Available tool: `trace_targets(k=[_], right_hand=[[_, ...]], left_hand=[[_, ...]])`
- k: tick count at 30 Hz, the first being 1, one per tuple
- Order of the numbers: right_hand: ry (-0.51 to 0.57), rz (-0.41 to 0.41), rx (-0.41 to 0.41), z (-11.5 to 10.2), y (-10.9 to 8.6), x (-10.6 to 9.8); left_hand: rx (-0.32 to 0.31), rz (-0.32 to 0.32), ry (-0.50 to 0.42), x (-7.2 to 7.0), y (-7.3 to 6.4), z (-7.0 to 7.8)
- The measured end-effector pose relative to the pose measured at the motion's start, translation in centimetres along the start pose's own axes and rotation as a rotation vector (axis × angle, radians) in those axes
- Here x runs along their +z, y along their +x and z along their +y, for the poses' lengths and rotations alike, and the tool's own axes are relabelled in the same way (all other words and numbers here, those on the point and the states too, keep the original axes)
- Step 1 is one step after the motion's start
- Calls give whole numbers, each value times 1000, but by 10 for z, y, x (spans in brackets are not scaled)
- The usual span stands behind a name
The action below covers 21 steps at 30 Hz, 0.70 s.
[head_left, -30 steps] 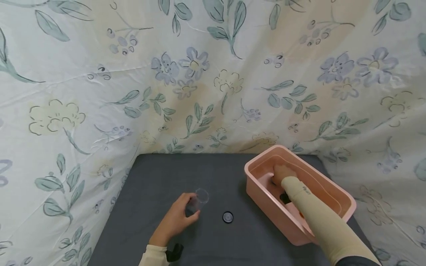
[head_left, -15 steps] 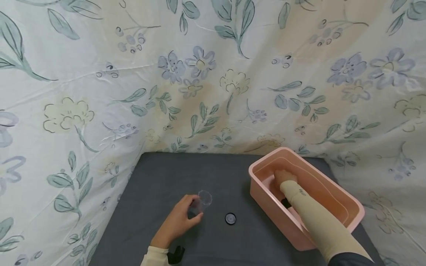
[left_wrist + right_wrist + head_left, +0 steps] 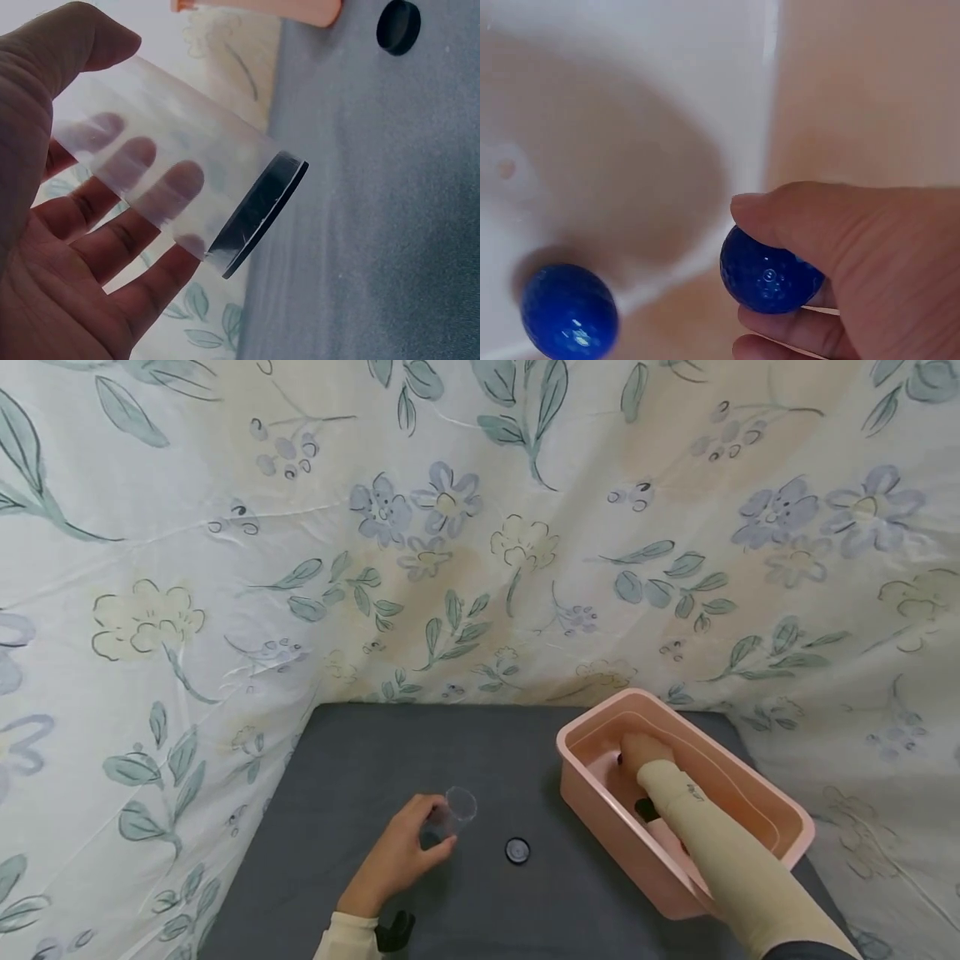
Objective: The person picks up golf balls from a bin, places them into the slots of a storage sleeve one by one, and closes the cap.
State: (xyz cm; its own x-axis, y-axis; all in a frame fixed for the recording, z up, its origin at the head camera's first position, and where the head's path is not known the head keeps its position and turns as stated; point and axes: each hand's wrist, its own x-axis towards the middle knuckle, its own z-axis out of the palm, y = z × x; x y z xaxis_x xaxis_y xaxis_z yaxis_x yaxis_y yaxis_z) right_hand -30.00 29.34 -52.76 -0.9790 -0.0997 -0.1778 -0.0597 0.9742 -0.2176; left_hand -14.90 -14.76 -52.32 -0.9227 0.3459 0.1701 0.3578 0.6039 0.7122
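Note:
My left hand (image 3: pixel 401 856) holds a clear plastic cylinder (image 3: pixel 180 135), thumb on one side and fingers on the other. The cylinder is tilted, and its black end (image 3: pixel 259 214) points toward the table side in the left wrist view. On the table to its right lies a round black lid (image 3: pixel 517 851). My right hand (image 3: pixel 645 752) reaches down inside a pink tub (image 3: pixel 615 847). In the right wrist view, its thumb and fingers pinch a shiny blue golf ball (image 3: pixel 769 274). A second blue ball (image 3: pixel 568 311) lies on the tub's bottom, apart from the hand.
The dark grey table (image 3: pixel 405 743) meets a floral cloth (image 3: pixel 450 568) at the back and sides. The tub's raised walls surround my right forearm, and the sleeve (image 3: pixel 720 843) covers part of the inside. A black wrist strap (image 3: pixel 395 931) shows at my left wrist.
My left hand keeps its hold on the cylinder and hardly moves. Inside the tub my right hand shifts slightly, and a small dark spot shows beside it again. The head view sways a little.

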Motion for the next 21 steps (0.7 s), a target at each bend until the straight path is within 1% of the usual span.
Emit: trace_targets(k=[1, 3, 7, 9, 12, 17, 21], right_hand=[[-37, -2, -14, -2, -2, -4], [-54, -17, -4, -6, -7, -14], [-54, -7, 21, -13, -17, -29], [-28, -10, 43, -16, -21, -35], [-6, 5, 48, -19, -27, -41], [41, 69, 13, -27, -41, -51], [62, 131, -20, -35, -54, -59]], left_hand=[[5, 2, 1, 0, 1, 1], [11, 3, 4, 0, 1, 1], [35, 9, 14, -1, 3, 2], [45, 12, 18, -2, 4, 3], [47, 14, 24, -3, 5, 5], [33, 9, 42, -5, 6, 7], [46, 23, 49, -4, 6, 9]])
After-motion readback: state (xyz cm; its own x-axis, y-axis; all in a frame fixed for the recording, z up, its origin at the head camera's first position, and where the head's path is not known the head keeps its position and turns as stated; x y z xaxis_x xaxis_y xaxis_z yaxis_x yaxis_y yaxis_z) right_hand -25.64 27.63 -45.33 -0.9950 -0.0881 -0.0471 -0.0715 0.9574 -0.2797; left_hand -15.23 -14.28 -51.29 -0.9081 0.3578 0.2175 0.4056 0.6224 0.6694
